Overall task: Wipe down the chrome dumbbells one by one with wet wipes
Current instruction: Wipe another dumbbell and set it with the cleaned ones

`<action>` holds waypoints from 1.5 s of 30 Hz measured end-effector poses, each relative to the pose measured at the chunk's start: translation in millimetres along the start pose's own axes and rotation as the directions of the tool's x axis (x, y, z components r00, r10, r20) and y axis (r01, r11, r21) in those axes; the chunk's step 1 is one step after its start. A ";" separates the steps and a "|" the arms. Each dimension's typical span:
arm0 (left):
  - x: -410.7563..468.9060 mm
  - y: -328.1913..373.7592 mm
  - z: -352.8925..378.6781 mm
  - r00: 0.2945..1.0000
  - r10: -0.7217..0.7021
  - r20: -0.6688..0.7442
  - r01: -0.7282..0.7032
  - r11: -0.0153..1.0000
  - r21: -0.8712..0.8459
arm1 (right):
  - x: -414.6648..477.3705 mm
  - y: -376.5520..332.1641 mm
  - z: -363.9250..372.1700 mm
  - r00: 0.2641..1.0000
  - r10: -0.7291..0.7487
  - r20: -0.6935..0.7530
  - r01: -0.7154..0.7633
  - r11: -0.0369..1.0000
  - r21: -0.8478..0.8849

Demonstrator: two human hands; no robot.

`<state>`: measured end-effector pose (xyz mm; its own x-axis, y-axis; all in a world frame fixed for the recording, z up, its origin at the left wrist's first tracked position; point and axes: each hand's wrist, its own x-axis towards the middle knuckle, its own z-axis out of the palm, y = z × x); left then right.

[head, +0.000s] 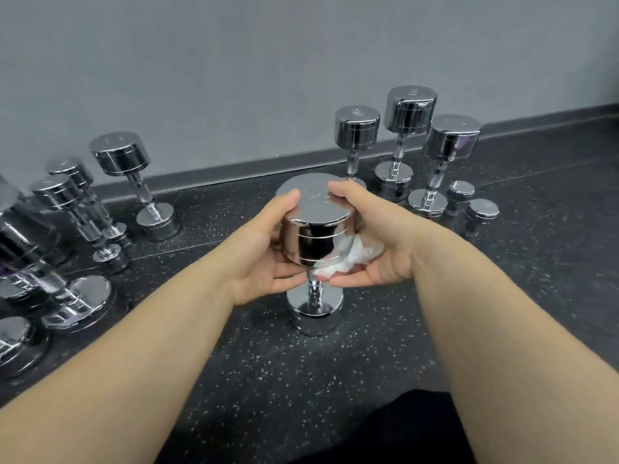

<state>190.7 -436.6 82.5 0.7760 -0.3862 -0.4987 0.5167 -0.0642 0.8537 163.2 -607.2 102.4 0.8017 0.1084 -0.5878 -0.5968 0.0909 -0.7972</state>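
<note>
Head view: at frame centre the upright dumbbell (315, 236), stood on the floor (335, 380), is clasped at its upper head by the left hand (261, 256), the wet wipe (353, 259) being gripped against it by the right hand (375, 242); full-circumference wiping is advised.

Your right hand (378, 242) covered most of the wet wipe (360, 259); only a crumpled white part showed against the dumbbell (315, 229). Your fingers (348, 281) hid the top of its handle (315, 292). Far left of your left hand (264, 252), the outer dumbbells (20, 236) were blurred and cut by the edge. Stamped weights (354, 112) beyond your right hand were unreadable.
</note>
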 end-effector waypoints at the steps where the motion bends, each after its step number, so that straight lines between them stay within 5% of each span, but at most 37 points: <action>1: 4.6 2.5 -1.6 0.999 -0.008 0.035 0.009 1.000 -0.011 | 1.3 -1.7 -3.2 1.000 0.005 -0.005 -0.005 1.000 -0.010; 8: 6.5 4.9 1.9 0.995 0.085 0.061 -0.083 0.996 -0.036 | 17.9 15.1 12.2 0.982 -0.146 -0.117 0.170 0.959 0.227; 18: -10.1 -7.6 10.1 0.967 0.247 0.070 -0.238 0.964 -0.120 | 10.5 22.0 17.0 0.904 -0.388 -0.178 0.422 0.877 0.231; 23: 20.5 14.4 15.6 0.929 0.330 0.169 -0.340 0.940 0.031 | 10.8 6.4 -8.7 0.831 -0.526 -0.182 0.554 0.812 0.183; 31: 116.9 38.3 46.1 0.934 0.234 0.268 -0.286 0.943 0.172 | 60.8 -5.4 -56.9 0.816 -0.439 -0.376 0.545 0.801 0.248; 39: 133.6 48.8 63.8 0.925 0.225 0.305 -0.294 0.934 0.204 | 66.7 -9.8 -76.0 0.805 -0.468 -0.365 0.583 0.739 0.338; 45: 166.2 86.4 68.6 0.971 0.108 0.216 -0.147 0.973 0.177 | 87.6 -58.7 -91.1 0.890 -0.316 -0.328 0.428 0.826 0.367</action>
<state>339.5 -569.4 83.7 0.7307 -0.5801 -0.3598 0.3245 -0.1685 0.9308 271.4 -693.2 85.2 0.9132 -0.2566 -0.3166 -0.1618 0.4848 -0.8595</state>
